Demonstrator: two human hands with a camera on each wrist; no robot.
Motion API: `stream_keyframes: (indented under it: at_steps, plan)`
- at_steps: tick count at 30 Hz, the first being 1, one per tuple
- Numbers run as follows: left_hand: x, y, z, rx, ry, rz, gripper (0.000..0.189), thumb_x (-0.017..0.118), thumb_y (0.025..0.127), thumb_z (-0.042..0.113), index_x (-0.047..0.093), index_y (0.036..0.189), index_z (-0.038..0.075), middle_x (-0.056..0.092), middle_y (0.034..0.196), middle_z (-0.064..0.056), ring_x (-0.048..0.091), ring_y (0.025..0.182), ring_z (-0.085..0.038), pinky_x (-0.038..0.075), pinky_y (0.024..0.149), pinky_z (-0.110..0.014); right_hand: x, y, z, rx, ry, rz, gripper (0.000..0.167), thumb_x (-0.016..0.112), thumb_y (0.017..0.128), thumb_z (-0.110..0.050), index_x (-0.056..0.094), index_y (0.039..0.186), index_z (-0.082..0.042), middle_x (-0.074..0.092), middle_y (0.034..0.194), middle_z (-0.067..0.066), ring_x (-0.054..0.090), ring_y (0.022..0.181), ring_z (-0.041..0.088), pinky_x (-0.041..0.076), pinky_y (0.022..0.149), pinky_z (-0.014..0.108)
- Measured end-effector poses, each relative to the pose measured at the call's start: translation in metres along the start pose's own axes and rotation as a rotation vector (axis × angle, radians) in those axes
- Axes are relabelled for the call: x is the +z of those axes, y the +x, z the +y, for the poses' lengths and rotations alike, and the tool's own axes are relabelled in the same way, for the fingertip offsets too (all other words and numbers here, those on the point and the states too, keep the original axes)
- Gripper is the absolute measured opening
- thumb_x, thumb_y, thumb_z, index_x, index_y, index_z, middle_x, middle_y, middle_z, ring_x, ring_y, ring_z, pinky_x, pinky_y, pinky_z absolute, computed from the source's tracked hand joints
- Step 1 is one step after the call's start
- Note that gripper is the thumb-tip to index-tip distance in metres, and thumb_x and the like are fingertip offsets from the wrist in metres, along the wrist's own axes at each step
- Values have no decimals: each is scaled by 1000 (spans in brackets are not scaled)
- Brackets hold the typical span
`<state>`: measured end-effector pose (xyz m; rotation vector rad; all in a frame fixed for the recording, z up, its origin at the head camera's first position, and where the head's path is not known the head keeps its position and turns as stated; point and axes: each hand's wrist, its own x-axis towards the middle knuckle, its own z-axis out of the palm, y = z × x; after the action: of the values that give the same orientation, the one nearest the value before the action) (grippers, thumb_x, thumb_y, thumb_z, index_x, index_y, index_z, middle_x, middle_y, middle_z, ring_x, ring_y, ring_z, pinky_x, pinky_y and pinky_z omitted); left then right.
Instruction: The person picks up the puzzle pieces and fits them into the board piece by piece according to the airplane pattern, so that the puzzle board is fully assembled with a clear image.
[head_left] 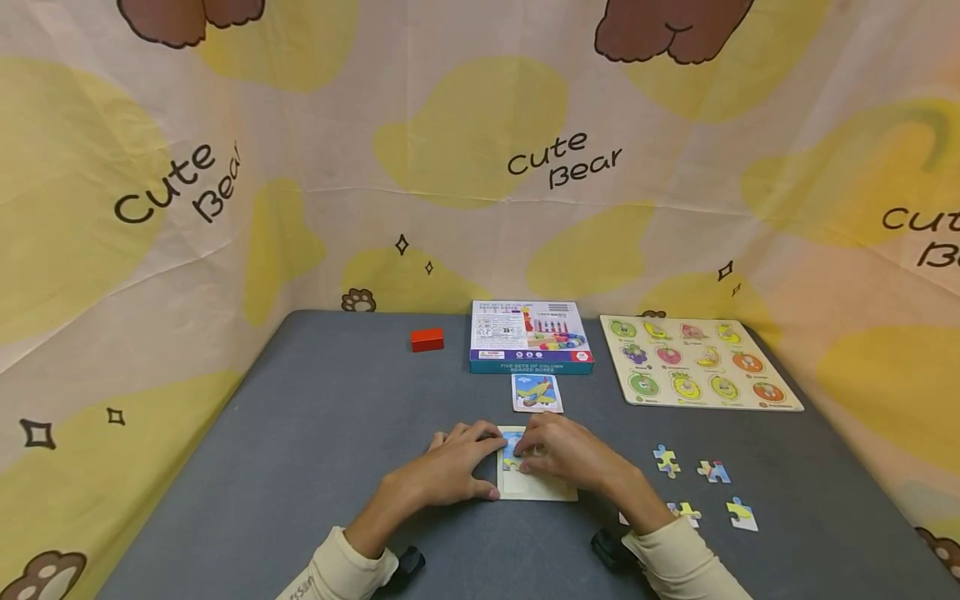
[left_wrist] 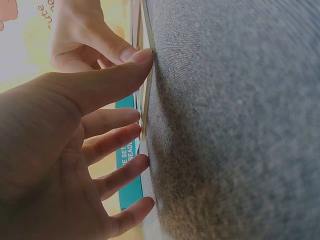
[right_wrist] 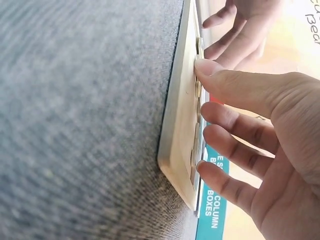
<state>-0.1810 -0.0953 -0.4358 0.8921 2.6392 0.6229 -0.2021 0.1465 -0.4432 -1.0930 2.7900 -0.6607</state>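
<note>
A small pale wooden puzzle tray [head_left: 536, 490] lies on the grey table, with blue picture pieces [head_left: 512, 450] in its upper left part. My left hand [head_left: 453, 467] rests along the tray's left side, thumb at the near corner. Its fingers are spread in the left wrist view. Over the tray, my right hand [head_left: 566, 450] covers part of the pieces. The right wrist view shows its thumb [right_wrist: 210, 67] pressing at a piece and its other fingertips touching the row, fingers loosely extended. Just behind lies a picture card [head_left: 536, 392] of a yellow plane.
Several loose jigsaw pieces [head_left: 666, 461] lie right of the tray, some partly behind my right forearm. At the back stand a flat box [head_left: 528, 337] and a red block [head_left: 427, 339]. A fruit picture board [head_left: 701, 362] lies at the back right. Printed cloth [head_left: 465, 150] surrounds the table.
</note>
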Motion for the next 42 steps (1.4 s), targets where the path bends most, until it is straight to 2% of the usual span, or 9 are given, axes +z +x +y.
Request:
stream_keyframes:
  at_steps: [15,18,24,30,37,42]
  plan:
    - [1,0,-1,15,22,20,69,82,94,37,57,154,14,51,153,0,46,137,-28,37,100,-53,-1,2,-1,-57,12,3,8,84,90,-15,88,98,-16,71,94,-7,60,86,4,50,74,25]
    - [1,0,-1,15,22,18,68,81,94,37,57,154,14,51,153,0,46,138,-28,37,100,-52,0,2,-1,-39,17,20,7,85,90,-16,87,97,-16,71,93,-8,61,87,4,50,74,25]
    - [-1,-2,3,10,29,16,66,81,95,37,58,153,16,51,152,1,46,137,-26,37,100,-51,2,0,0,49,1,64,6,87,90,-22,81,90,-20,67,91,-12,58,87,6,51,78,32]
    - [0,-2,9,70,61,20,57,82,94,31,64,147,24,54,143,4,49,128,-21,38,96,-45,2,0,1,106,13,62,10,87,89,-25,78,86,-22,67,87,-13,57,83,7,49,75,31]
    - [3,0,9,86,95,4,52,80,96,31,66,146,30,56,138,8,48,122,-18,35,91,-41,1,1,1,116,29,56,11,87,89,-28,78,86,-22,67,86,-13,57,81,6,48,71,30]
    - [5,0,7,88,100,4,53,80,96,31,66,147,30,56,140,9,48,122,-18,35,91,-41,-5,0,5,100,100,14,14,88,89,-25,81,97,-16,70,92,-9,58,83,7,50,74,29]
